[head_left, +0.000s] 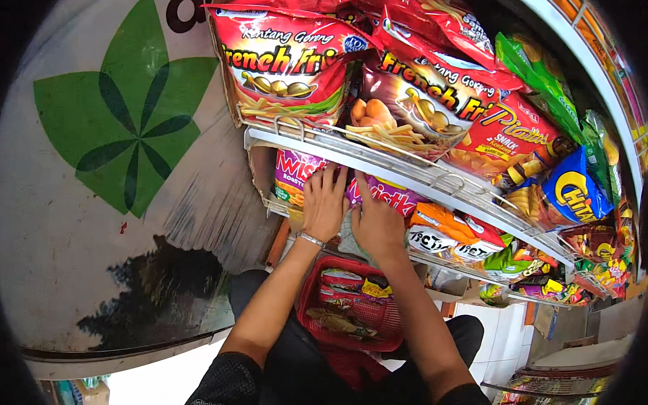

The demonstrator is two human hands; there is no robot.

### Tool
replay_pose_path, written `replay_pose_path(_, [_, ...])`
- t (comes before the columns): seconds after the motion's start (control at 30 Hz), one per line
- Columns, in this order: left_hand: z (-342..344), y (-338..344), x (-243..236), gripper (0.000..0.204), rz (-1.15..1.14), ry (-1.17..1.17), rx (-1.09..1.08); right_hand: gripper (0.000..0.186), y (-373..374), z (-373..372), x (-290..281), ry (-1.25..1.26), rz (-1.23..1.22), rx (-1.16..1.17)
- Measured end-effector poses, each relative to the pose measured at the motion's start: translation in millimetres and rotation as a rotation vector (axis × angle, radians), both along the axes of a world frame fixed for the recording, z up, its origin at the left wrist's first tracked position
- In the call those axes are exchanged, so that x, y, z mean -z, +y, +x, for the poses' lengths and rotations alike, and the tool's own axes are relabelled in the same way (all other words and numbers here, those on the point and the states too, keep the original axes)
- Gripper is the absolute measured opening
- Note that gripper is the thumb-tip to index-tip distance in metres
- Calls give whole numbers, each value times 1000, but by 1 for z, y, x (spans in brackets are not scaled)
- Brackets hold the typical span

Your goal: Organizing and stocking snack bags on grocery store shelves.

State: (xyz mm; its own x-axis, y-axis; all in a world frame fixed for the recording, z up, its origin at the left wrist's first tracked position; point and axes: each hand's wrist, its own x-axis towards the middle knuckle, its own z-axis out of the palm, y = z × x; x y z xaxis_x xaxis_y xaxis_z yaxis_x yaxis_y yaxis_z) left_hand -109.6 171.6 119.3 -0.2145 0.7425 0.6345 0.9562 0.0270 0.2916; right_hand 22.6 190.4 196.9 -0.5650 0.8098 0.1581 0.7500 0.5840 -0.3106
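Beneath a white shelf edge [424,184], a person's left hand [323,206] and right hand [377,224] reach onto purple snack packets [391,198], at twelve o'clock from a red basket [382,326] holding smaller packets [341,277]. Left fingers lie extended, slightly apart; the right index finger points toward twelve, and I cannot tell whether either hand pinches anything. Too hard a push could crush the contents; too high a lift could catch a wrapper on the edge above.

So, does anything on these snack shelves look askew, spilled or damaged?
The blue plastic snack packet, toward the right of the upper white wire shelf, looks slightly askew: it tilts differently from the red plastic packet to its left. No spill or damage shows.
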Motion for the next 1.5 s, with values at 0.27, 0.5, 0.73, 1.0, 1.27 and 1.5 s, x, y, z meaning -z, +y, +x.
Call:
replay_pose_path(0.27, [2, 0, -1, 72, 9, -21, -31, 74, 6, -5, -2, -17, -64, 52])
replay_pose_path(0.5, [3, -2, 6, 79, 49, -111, 28, 74, 19, -3, 11, 70, -76, -25])
replay_pose_path(0.73, [-11, -10, 2, 39, 221, -253, 241, 72, 30, 11, 11, 250, -227, -177])
replay_pose_path(1.0, [-22, -25, 2, 118, 304, -403, -235, 90, -28, 30, 59, 441, -39, 241])
replay_pose_path(1.27, [-27, -22, 21, 114, 91, -302, -116, 92, -10, 32, 76, 267, 44, 155])
replay_pose_path(1.5, [-39, -11, 28, 114, 76, -237, -23, 96, -2, 36, 72, 257, -22, 75])
